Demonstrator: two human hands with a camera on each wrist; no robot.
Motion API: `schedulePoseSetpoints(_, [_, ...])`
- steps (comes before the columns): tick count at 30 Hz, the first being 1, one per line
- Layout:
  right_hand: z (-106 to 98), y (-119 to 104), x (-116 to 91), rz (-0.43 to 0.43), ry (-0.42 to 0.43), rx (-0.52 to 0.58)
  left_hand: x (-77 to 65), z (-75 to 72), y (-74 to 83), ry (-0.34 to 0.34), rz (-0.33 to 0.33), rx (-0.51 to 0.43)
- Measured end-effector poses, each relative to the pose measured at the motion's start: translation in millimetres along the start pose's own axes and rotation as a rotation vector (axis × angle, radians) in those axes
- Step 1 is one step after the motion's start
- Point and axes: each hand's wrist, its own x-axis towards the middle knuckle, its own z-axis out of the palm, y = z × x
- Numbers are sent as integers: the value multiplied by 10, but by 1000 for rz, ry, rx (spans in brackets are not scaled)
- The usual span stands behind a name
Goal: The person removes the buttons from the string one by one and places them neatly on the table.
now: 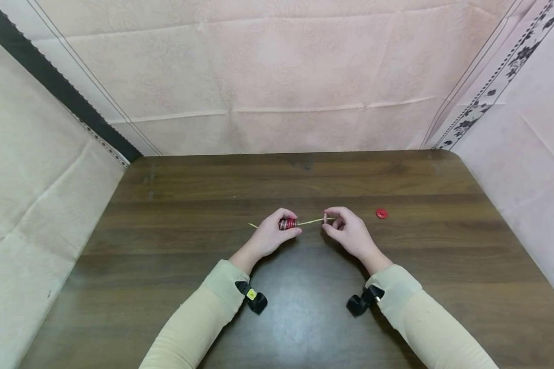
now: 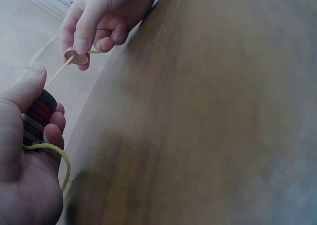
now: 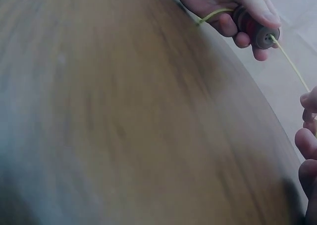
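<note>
My left hand (image 1: 271, 234) grips a stack of red and dark buttons (image 1: 288, 224), threaded on a yellow string (image 1: 311, 222). In the right wrist view, the end button (image 3: 267, 38) of the stack is dark with small holes, and the string comes out through it. Opposite, my right hand (image 1: 350, 232) pinches a pale button (image 2: 78, 59) between thumb and fingers, and the string passes through it. Between both hands the string runs fairly straight. Its other end hangs in a curve below the left palm in the left wrist view. The fingers partly hide the stack.
A loose red button (image 1: 381, 213) lies on the brown wooden table (image 1: 203, 205), just right of the right hand. Pale patterned cloth (image 1: 277, 77) hangs behind the table's far edge and along both sides. Each wrist wears a black camera mount.
</note>
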Motion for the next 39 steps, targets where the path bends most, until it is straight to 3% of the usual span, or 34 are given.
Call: schedulePoseSetpoints(39, [-208, 148, 17, 8, 61, -12, 16, -24, -14, 3, 5, -14])
